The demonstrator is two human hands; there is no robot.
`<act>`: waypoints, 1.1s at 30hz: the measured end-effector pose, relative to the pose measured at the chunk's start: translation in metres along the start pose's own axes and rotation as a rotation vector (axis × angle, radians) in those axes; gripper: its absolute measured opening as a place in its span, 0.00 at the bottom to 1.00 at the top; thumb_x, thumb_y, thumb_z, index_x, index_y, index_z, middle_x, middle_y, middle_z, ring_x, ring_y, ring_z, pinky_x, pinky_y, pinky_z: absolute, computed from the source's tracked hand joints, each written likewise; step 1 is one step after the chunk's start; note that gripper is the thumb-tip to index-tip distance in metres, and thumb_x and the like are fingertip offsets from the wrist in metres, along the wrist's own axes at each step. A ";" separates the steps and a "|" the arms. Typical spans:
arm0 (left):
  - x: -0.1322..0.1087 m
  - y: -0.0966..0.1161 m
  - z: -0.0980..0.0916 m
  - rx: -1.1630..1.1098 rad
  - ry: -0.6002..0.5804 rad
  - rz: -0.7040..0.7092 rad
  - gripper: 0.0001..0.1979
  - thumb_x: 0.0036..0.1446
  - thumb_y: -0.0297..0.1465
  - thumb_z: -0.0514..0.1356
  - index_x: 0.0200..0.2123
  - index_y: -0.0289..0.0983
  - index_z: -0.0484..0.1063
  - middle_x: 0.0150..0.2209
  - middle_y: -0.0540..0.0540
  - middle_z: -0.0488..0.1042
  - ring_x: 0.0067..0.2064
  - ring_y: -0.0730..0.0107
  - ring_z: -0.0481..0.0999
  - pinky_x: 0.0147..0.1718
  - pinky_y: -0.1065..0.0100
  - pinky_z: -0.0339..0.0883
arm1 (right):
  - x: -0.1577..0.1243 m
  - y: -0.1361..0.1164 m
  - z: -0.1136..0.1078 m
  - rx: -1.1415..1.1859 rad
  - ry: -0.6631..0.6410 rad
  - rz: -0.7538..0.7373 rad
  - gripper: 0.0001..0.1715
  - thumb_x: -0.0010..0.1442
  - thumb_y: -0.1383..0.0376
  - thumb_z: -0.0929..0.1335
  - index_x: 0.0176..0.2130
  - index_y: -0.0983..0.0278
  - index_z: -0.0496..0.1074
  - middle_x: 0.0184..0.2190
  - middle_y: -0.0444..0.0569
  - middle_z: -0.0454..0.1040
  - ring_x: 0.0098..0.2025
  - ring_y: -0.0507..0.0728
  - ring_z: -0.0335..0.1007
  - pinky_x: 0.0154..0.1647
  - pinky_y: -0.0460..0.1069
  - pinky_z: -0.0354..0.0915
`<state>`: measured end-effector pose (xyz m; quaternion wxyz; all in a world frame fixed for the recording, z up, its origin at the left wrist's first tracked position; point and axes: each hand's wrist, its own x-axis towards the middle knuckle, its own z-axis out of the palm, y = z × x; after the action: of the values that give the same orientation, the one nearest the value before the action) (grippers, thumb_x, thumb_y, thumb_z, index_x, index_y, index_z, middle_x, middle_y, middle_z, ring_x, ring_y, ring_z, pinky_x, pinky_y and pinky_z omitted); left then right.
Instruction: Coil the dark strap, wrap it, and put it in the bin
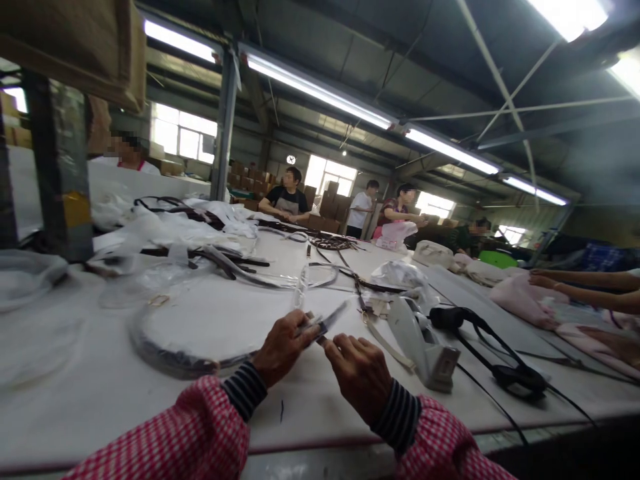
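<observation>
My left hand [285, 347] is closed around the end of a dark belt [173, 357] in a clear plastic sleeve. From that hand the belt loops away to the left across the white table, with a pale gold buckle [159, 301] at its far end. A flap of clear plastic and a small dark piece stick out past my left fingers. My right hand [357, 370] is closed in a pinch close to the left fingertips, at the end of the sleeved piece. What lies between the right fingers is too small to make out.
To the right stand a grey-white device [425, 347] and a black strapped object [500, 353] with cords. Belts [335, 243] and plastic bags [405, 273] lie farther back. A metal post [225, 127] rises at left. Co-workers stand beyond; another person's hands [545, 280] touch pink cloth.
</observation>
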<state>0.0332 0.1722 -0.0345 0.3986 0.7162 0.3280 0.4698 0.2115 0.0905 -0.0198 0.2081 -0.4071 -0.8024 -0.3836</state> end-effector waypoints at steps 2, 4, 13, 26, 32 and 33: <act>-0.004 -0.002 0.004 0.275 -0.010 0.142 0.11 0.61 0.38 0.62 0.31 0.39 0.68 0.34 0.48 0.72 0.38 0.62 0.69 0.39 0.63 0.59 | -0.008 0.001 0.000 0.081 -0.004 0.038 0.13 0.70 0.73 0.60 0.39 0.65 0.72 0.32 0.49 0.73 0.31 0.57 0.65 0.31 0.53 0.55; -0.007 -0.007 0.009 0.404 -0.108 0.228 0.10 0.61 0.36 0.61 0.31 0.39 0.66 0.35 0.47 0.71 0.38 0.61 0.70 0.40 0.62 0.60 | -0.017 0.002 0.003 0.170 -0.012 0.067 0.13 0.70 0.73 0.61 0.37 0.64 0.72 0.38 0.50 0.75 0.36 0.57 0.68 0.34 0.52 0.60; -0.012 -0.018 0.020 0.519 -0.320 0.389 0.09 0.62 0.31 0.62 0.31 0.38 0.66 0.36 0.47 0.73 0.40 0.61 0.70 0.40 0.62 0.59 | -0.042 0.000 0.018 0.520 -0.025 0.180 0.10 0.71 0.67 0.64 0.36 0.62 0.73 0.45 0.51 0.76 0.43 0.56 0.72 0.39 0.49 0.71; -0.011 -0.020 0.025 0.646 -0.299 0.369 0.12 0.61 0.31 0.63 0.29 0.39 0.62 0.34 0.49 0.70 0.38 0.62 0.69 0.40 0.61 0.58 | -0.045 -0.013 0.026 0.599 -0.046 0.315 0.09 0.70 0.69 0.63 0.36 0.63 0.68 0.41 0.49 0.76 0.34 0.54 0.75 0.32 0.47 0.65; -0.013 -0.023 0.025 0.584 -0.283 0.377 0.09 0.59 0.29 0.62 0.31 0.38 0.64 0.35 0.48 0.71 0.40 0.61 0.69 0.41 0.62 0.59 | -0.037 -0.005 0.027 0.777 -0.078 0.422 0.06 0.64 0.73 0.67 0.37 0.62 0.70 0.43 0.50 0.76 0.36 0.53 0.76 0.38 0.46 0.68; -0.012 -0.022 0.024 0.564 -0.291 0.371 0.08 0.59 0.28 0.62 0.31 0.38 0.64 0.36 0.48 0.71 0.40 0.61 0.69 0.41 0.62 0.59 | -0.036 -0.004 0.027 0.796 -0.108 0.432 0.06 0.63 0.73 0.67 0.38 0.62 0.71 0.42 0.49 0.76 0.36 0.54 0.76 0.39 0.46 0.68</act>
<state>0.0493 0.1657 -0.0649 0.1360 0.9045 0.2492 0.3182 0.2287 0.0920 -0.0616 0.3816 -0.4730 -0.7937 0.0284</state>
